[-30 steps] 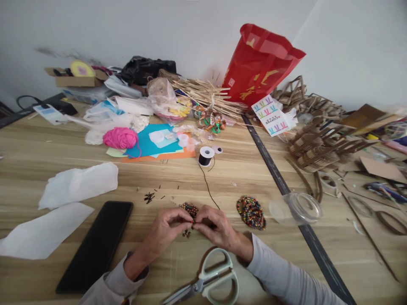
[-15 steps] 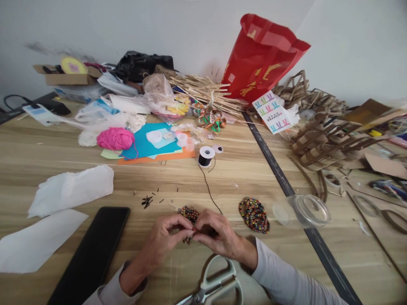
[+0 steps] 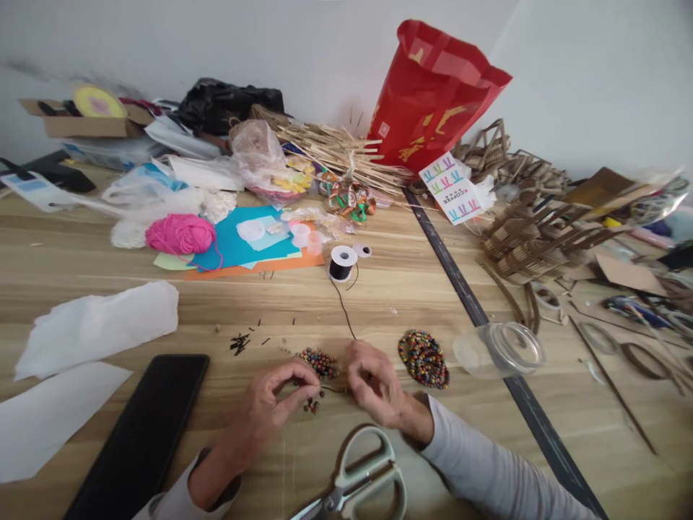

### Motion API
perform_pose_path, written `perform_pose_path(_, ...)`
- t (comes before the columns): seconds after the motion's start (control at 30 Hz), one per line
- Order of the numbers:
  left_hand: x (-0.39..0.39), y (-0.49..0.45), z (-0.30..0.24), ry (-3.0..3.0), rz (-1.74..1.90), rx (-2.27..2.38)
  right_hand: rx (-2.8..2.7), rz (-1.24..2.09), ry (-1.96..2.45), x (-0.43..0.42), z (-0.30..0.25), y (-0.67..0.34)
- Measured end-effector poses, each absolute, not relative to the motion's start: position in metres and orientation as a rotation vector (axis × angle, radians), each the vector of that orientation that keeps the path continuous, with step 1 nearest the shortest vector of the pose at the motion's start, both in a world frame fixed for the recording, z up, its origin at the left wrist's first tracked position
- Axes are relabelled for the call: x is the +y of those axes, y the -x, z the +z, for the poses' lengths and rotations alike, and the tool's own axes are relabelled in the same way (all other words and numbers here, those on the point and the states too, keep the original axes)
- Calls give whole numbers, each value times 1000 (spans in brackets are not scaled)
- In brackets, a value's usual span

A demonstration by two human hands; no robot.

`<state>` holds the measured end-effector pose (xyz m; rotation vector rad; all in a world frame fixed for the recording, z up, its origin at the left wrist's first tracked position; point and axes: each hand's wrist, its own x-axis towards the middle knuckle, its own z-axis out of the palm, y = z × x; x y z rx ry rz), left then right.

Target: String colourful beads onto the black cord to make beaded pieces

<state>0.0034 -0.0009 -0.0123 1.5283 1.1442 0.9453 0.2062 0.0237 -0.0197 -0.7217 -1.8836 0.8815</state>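
My left hand [image 3: 271,399] pinches thumb and forefinger together at the end of a thin dark cord [image 3: 343,307]. A short stretch of that cord spans the gap to my right hand [image 3: 375,381], whose curled fingers close on it. From there it runs back to a white-rimmed spool [image 3: 342,264]. Just beyond my fingertips lies a pile of small multicoloured beads [image 3: 319,362], with a few loose beads [image 3: 311,406] nearer me. A coil of strung beads [image 3: 424,359] rests right of my right hand. Whether a bead sits in my right fingers is hidden.
Scissors [image 3: 357,473] lie in front of me, handles toward my right forearm. A black phone-like slab [image 3: 141,433] and white paper [image 3: 102,325] are at left. Short black pieces [image 3: 239,343] lie scattered. A clear round container [image 3: 514,350] stands right; baskets [image 3: 533,235] and a red bag [image 3: 433,94] behind.
My hands, which met at the fingertips over the beads, have drawn apart, and cord now shows between them. The whole view has shifted slightly to the right.
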Motion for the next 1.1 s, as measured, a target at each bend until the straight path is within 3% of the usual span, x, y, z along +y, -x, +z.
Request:
perform_pose_path(0.1,-1,-3,-14,-1514,976,1117,-1608,1048,824,28,-21,-211)
perform_pose_path(0.3,-1,-4,-13,-1523,1045,1087,-1398,965,813,38,-20,-217)
perform_pose_path(0.63,-2,-6,-8,-1629,1040,1133,-1930,992,775,15,-2,-201)
perform_pose_path(1.1,-2,-6,0,-1681,1013,1155,-1990,919,711,16,-15,-195)
